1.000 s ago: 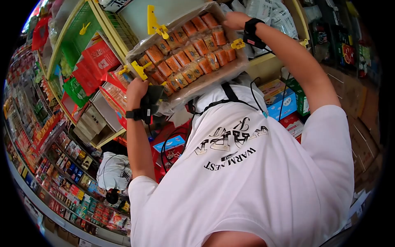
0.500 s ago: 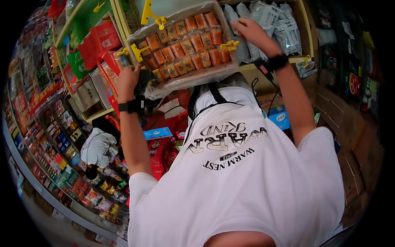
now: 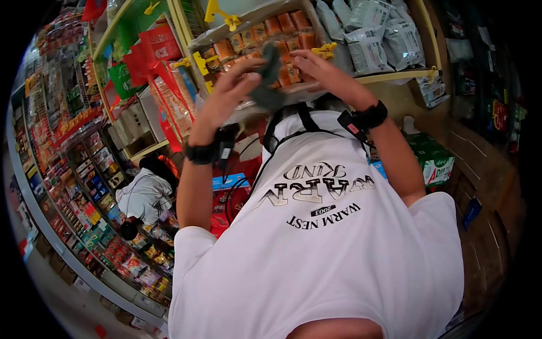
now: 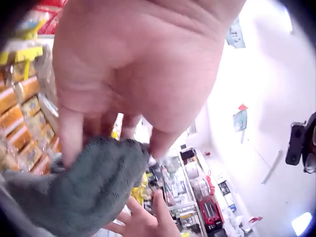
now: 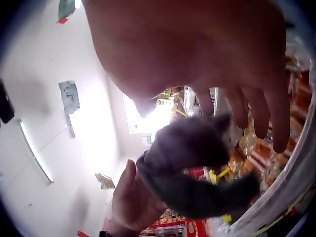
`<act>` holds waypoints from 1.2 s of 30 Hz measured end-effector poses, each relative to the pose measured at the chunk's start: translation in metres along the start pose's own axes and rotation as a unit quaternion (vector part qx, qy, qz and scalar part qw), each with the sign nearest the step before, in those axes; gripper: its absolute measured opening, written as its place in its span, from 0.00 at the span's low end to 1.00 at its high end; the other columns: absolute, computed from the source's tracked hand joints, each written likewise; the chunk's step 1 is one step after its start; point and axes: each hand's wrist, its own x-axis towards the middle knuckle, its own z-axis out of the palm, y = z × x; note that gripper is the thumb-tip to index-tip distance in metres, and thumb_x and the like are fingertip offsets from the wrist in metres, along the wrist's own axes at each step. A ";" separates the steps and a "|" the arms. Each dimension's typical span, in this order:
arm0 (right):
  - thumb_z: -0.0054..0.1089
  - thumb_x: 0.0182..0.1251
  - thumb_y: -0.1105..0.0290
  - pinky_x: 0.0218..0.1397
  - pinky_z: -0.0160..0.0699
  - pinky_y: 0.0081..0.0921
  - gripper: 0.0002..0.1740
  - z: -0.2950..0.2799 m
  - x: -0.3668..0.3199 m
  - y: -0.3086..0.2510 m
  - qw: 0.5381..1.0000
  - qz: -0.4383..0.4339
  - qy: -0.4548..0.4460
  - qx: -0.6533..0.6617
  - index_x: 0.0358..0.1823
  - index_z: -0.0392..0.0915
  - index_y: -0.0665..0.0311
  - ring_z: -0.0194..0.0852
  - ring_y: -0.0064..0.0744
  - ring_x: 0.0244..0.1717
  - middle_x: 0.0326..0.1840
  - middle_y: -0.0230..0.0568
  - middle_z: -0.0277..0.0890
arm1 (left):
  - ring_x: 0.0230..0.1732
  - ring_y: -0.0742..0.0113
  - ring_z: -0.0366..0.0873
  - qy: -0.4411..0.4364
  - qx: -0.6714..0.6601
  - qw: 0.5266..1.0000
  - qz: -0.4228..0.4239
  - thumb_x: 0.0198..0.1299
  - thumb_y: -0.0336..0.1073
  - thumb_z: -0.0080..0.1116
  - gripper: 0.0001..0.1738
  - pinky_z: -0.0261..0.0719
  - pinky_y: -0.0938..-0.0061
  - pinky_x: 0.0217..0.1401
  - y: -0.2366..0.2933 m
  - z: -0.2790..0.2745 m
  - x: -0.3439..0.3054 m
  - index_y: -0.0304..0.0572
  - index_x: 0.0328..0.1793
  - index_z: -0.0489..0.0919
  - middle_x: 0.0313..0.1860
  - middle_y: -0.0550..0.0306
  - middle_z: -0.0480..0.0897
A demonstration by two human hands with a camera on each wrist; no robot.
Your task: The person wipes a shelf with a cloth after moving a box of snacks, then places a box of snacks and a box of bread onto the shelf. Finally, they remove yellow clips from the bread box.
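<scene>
The left hand (image 3: 223, 99) pinches a dark grey-green cloth (image 3: 270, 79) above the front of a box (image 3: 293, 93) lined with clear plastic. In the left wrist view, fingers and thumb of the left hand (image 4: 133, 64) grip the top of the cloth (image 4: 94, 187). The right hand (image 3: 333, 76) hovers just right of the cloth, its fingers extended and holding nothing. In the right wrist view the cloth (image 5: 190, 153) hangs below the right hand (image 5: 197, 54). Rows of orange wrapped packets (image 3: 274, 25) fill the box, partly hidden by hands and cloth.
Yellow clips (image 3: 324, 51) stand on the box's edges. Silver-white bags (image 3: 367, 51) lie in the compartment to the right. Red packets (image 3: 161, 42) are on the left. Another person (image 3: 145, 195) is low at the left, beside shelves of goods.
The left hand has moved right from the box's left edge, carrying the cloth over the packets. The right hand left the box's right side, passed over the silver bags and came back towards the cloth.
</scene>
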 end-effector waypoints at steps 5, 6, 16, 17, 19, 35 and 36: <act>0.61 0.77 0.53 0.52 0.83 0.28 0.23 0.010 0.028 0.041 0.998 0.025 -0.021 0.049 0.60 0.78 0.65 0.81 0.23 0.51 0.49 0.33 0.83 | 0.56 0.62 0.85 -0.074 0.176 0.982 0.003 0.74 0.36 0.60 0.19 0.84 0.67 0.56 -0.003 -0.020 0.007 0.44 0.68 0.80 0.57 0.56 0.86; 0.63 0.74 0.60 0.51 0.81 0.23 0.17 0.011 0.031 0.051 0.998 0.023 0.005 0.053 0.54 0.80 0.65 0.82 0.22 0.46 0.43 0.32 0.84 | 0.56 0.62 0.85 -0.078 0.179 0.981 0.005 0.74 0.36 0.60 0.19 0.84 0.67 0.56 -0.011 -0.037 0.010 0.44 0.68 0.80 0.57 0.56 0.86; 0.58 0.77 0.44 0.44 0.79 0.29 0.30 0.074 0.043 0.049 0.985 0.023 0.129 -0.109 0.49 0.84 0.70 0.80 0.26 0.36 0.33 0.39 0.83 | 0.51 0.49 0.85 0.014 0.699 0.710 0.083 0.63 0.39 0.64 0.12 0.85 0.53 0.51 -0.119 -0.163 0.100 0.41 0.47 0.86 0.46 0.50 0.87; 0.58 0.77 0.44 0.44 0.79 0.29 0.30 0.078 0.045 0.048 0.985 0.025 0.132 -0.111 0.49 0.84 0.70 0.80 0.26 0.36 0.33 0.39 0.83 | 0.52 0.49 0.84 0.008 0.724 0.687 0.064 0.62 0.37 0.63 0.09 0.85 0.56 0.50 -0.129 -0.164 0.104 0.43 0.45 0.86 0.44 0.52 0.87; 0.59 0.76 0.44 0.43 0.79 0.30 0.30 0.087 0.046 0.041 0.985 0.051 0.139 -0.093 0.47 0.85 0.69 0.80 0.28 0.33 0.30 0.37 0.83 | 0.49 0.50 0.85 0.009 0.726 0.684 0.069 0.61 0.34 0.63 0.08 0.85 0.57 0.49 -0.137 -0.166 0.104 0.43 0.44 0.86 0.45 0.50 0.87; 0.59 0.73 0.48 0.63 0.76 0.36 0.32 0.132 0.080 -0.003 0.963 -0.118 0.096 -0.223 0.68 0.77 0.65 0.82 0.45 0.59 0.60 0.50 0.83 | 0.45 0.72 0.85 0.071 0.106 0.973 0.191 0.69 0.28 0.66 0.11 0.82 0.75 0.48 -0.051 -0.187 0.000 0.42 0.56 0.88 0.47 0.59 0.86; 0.59 0.74 0.47 0.64 0.75 0.35 0.33 0.135 0.081 -0.009 0.967 -0.121 0.059 -0.215 0.69 0.76 0.64 0.81 0.44 0.61 0.61 0.50 0.82 | 0.47 0.74 0.84 0.062 0.092 0.972 0.208 0.70 0.27 0.65 0.12 0.82 0.76 0.51 -0.046 -0.181 -0.007 0.42 0.57 0.87 0.48 0.60 0.87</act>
